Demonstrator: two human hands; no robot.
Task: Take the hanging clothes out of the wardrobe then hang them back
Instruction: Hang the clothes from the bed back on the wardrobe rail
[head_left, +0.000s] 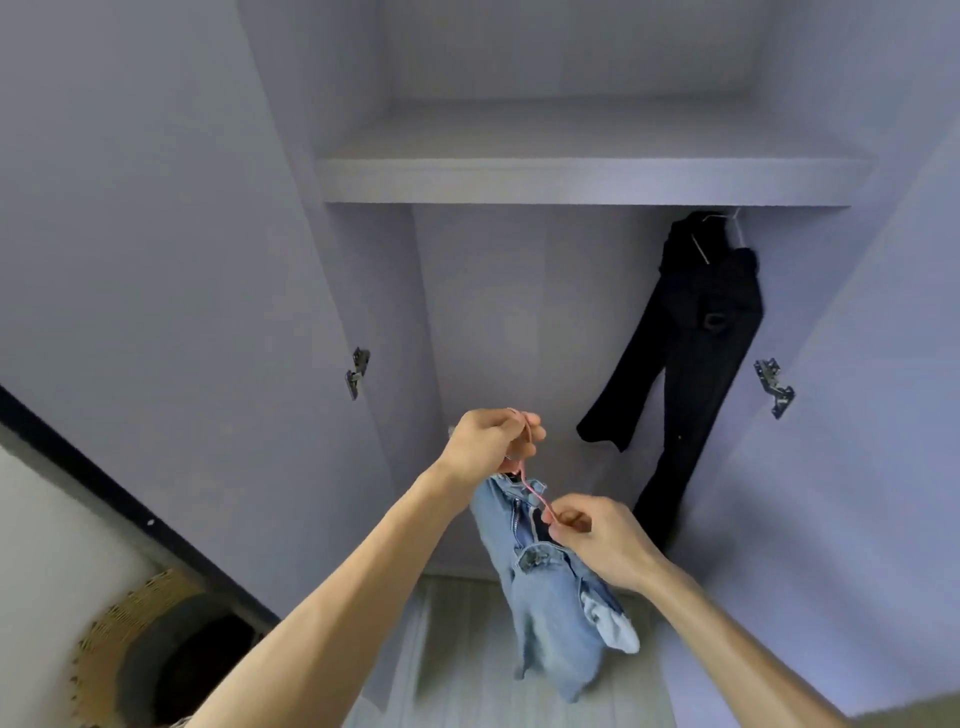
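Light blue jeans (550, 597) hang from a thin pink hanger (535, 491) in front of the open wardrobe. My left hand (485, 441) grips the hanger's upper end. My right hand (597, 535) pinches its lower end at the jeans' waistband. Black trousers (696, 332) hang on a pale hanger (727, 228) inside the wardrobe at the upper right, just under the shelf (587, 176). The rail itself is hidden by the shelf.
Both wardrobe doors stand open, left door (171, 260) and right door (883, 364), with metal hinges showing. The wardrobe floor (457, 649) lies below the jeans. A wicker basket (119, 649) sits at the lower left.
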